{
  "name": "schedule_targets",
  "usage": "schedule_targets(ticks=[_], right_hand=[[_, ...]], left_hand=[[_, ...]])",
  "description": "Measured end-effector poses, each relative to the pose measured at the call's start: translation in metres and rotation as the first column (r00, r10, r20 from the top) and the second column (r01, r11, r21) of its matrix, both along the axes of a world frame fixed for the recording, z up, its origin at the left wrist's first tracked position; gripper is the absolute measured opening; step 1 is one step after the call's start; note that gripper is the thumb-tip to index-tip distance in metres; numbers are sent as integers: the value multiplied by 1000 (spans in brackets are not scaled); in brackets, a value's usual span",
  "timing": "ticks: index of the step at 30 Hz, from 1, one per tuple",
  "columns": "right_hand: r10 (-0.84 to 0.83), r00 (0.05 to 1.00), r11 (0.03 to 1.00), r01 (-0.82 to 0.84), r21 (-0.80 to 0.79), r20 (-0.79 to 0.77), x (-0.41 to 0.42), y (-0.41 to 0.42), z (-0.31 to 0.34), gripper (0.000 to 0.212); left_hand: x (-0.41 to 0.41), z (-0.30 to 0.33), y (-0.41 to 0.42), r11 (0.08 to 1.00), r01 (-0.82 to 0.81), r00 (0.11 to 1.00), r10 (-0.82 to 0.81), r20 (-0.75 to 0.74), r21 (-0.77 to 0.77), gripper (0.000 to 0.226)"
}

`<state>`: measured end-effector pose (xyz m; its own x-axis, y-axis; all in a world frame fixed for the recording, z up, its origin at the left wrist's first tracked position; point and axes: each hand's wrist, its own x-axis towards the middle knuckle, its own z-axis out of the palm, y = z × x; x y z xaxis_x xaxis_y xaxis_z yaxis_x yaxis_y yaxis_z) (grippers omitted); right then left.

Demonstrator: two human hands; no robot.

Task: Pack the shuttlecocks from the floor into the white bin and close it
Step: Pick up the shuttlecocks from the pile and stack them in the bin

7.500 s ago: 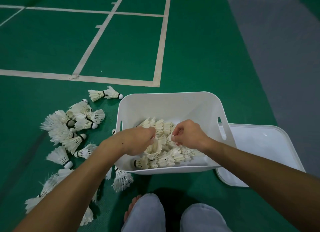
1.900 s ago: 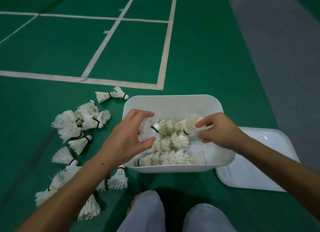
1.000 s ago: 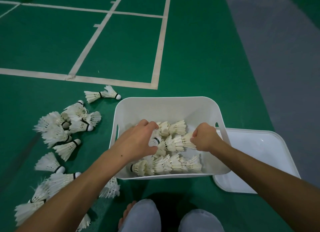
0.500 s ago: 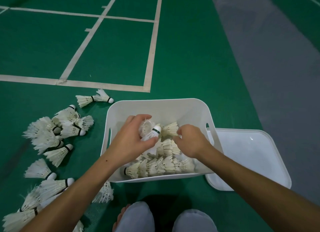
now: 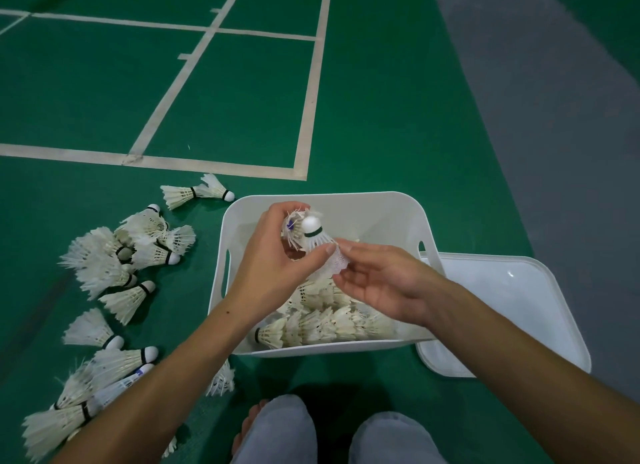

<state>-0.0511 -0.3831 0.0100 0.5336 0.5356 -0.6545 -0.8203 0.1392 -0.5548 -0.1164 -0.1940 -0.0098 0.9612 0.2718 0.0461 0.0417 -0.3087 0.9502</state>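
Note:
The white bin (image 5: pixel 398 217) sits on the green floor with rows of shuttlecocks (image 5: pixel 322 321) lying in its near half. Above the bin my left hand (image 5: pixel 273 266) grips a few shuttlecocks (image 5: pixel 313 236), one with its white cork and dark band pointing up. My right hand (image 5: pixel 381 283) is just to the right, palm up, fingertips touching the feather skirt of that shuttlecock. Several loose shuttlecocks (image 5: pixel 117 266) lie scattered on the floor left of the bin. The white lid (image 5: pixel 512 311) lies flat on the floor at the bin's right side.
White court lines (image 5: pixel 308 96) cross the green floor beyond the bin. A grey floor strip (image 5: pixel 554 117) runs along the right. My knees in grey trousers (image 5: pixel 277 429) and a bare foot are at the bottom edge, close to the bin.
My left hand has lifted the held shuttlecocks higher above the bin. My right hand came up out of the bin, turned palm up and reached the raised shuttlecock's feathers.

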Motion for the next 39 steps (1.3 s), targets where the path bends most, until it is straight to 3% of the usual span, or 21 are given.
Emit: schedule_targets(ticks=[5, 8, 11, 14, 19, 22, 27, 32, 35, 39], right_hand=[[-47, 988, 994, 61, -86, 149, 22, -14, 16, 29], [-39, 922, 962, 138, -234, 384, 30, -24, 20, 25], [153, 812, 869, 161, -468, 563, 32, -23, 9, 18], [404, 683, 765, 113, -634, 608, 29, -7, -11, 15], [610, 426, 701, 105, -706, 668, 16, 47, -37, 16], [677, 307, 666, 131, -734, 669, 12, 78, -51, 19], [703, 335, 639, 90, -764, 627, 13, 104, -73, 24], [668, 494, 678, -96, -729, 557, 10, 119, -93, 26], [619, 613, 716, -181, -675, 491, 11, 120, -98, 26], [556, 671, 786, -234, -572, 490, 20, 103, -80, 15]], left_hand=[[6, 2, 14, 995, 30, 996, -38, -85, -92, 92], [5, 3, 23, 1000, -13, 996, 13, -92, -4, 72], [3, 3, 31, 981, -75, 995, 87, -59, 180, 54], [1, 10, 33, 960, -173, 981, 187, -46, 222, 66], [-2, 15, 34, 881, -281, 953, 302, 4, 380, 78], [-3, 14, 39, 864, -337, 934, 356, 19, 373, 86], [-6, 21, 41, 881, -366, 928, 370, 44, 301, 72], [-8, 20, 45, 940, -309, 951, 308, 34, 141, 47], [-11, 19, 46, 945, -308, 951, 307, 31, 106, 49], [-20, 18, 46, 931, -315, 949, 313, 38, 184, 58]])
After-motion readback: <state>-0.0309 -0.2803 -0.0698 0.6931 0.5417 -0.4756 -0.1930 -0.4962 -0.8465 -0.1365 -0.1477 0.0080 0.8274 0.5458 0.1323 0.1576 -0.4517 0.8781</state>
